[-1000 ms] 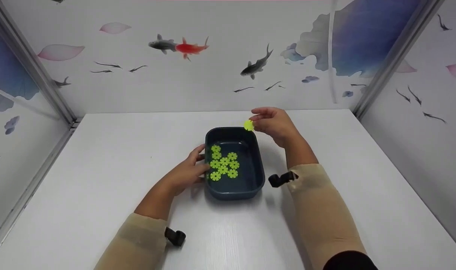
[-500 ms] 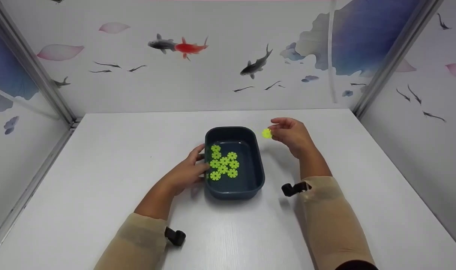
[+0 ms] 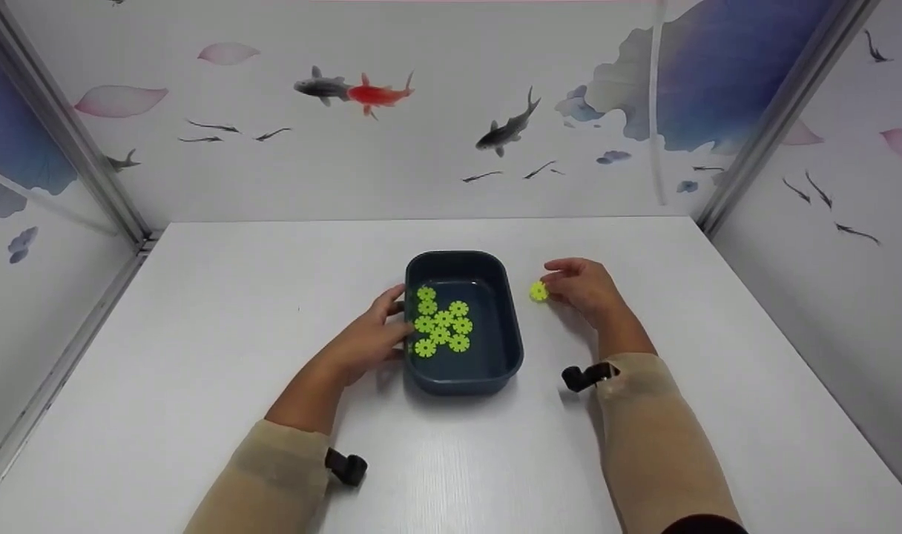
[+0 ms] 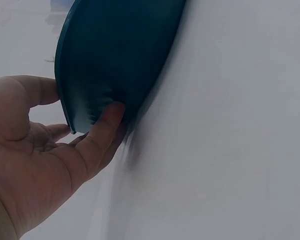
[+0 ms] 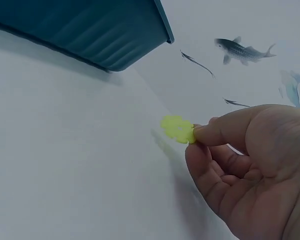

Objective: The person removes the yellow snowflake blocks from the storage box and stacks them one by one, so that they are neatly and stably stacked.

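Observation:
A dark blue-green plastic bin [image 3: 488, 363] stands on the table with several yellow-green snowflake discs [image 3: 443, 318] lying flat in its left half. My left hand [image 3: 373, 337] grips the bin's left wall, thumb at the rim and fingers against the outside [image 4: 107, 120]. To the right of the bin, my right hand [image 3: 586, 291] pinches one yellow-green snowflake disc [image 5: 177, 128] between thumb and forefinger. That disc is a little above the table in the right wrist view, its shadow falling below it. The fingertips behind it are partly hidden.
The white table [image 3: 199, 311] spreads around the bin on all sides. A back wall [image 3: 421, 178] printed with fish and petals closes it off, with side walls at left and right. A black strap piece [image 3: 347, 469] sticks out from each sleeve cuff.
My right hand has carried its snowflake disc from above the bin's back right corner out to the right, then down toward the table. The left hand and the bin have stayed in place.

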The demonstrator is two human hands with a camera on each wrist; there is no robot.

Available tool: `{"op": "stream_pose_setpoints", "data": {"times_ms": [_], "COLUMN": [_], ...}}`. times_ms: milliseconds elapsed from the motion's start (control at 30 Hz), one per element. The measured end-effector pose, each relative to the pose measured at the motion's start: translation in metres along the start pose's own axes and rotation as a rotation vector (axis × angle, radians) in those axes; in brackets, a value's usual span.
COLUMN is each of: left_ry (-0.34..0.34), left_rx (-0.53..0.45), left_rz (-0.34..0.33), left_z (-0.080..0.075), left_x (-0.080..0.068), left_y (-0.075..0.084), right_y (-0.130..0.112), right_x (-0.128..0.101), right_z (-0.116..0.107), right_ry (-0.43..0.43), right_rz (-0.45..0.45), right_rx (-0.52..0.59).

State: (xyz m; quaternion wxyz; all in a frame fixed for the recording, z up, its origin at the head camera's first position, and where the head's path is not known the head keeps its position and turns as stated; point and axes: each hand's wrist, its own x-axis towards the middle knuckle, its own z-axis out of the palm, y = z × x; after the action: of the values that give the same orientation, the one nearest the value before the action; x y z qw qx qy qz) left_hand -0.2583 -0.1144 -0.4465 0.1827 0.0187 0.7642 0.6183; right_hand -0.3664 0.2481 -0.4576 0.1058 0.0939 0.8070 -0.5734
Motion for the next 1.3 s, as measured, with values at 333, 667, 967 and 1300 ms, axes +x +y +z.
{"op": "stream_pose_setpoints", "data": {"times_ms": [333, 667, 967, 1300], "left_ry": [0.001, -0.008, 0.005, -0.002], "left_rx": [-0.006, -0.029, -0.011, -0.003], "left_rz": [-0.008, 0.000, 0.000, 0.001], "left_z": [0.001, -0.001, 0.000, -0.001], "left_x": [-0.001, 0.000, -0.001, 0.002], "left_y": [0.001, 0.000, 0.001, -0.001], "right_y": [0.003, 0.001, -0.022, -0.068], "right_x": [-0.001, -0.001, -0.008, -0.041], "right_z": [-0.003, -0.004, 0.006, 0.041], "right_ry": [0.021, 0.026, -0.018, -0.213], "right_rz": [0.022, 0.004, -0.074, -0.265], "right_rx": [-0.126, -0.140, 0.052, 0.202]}}
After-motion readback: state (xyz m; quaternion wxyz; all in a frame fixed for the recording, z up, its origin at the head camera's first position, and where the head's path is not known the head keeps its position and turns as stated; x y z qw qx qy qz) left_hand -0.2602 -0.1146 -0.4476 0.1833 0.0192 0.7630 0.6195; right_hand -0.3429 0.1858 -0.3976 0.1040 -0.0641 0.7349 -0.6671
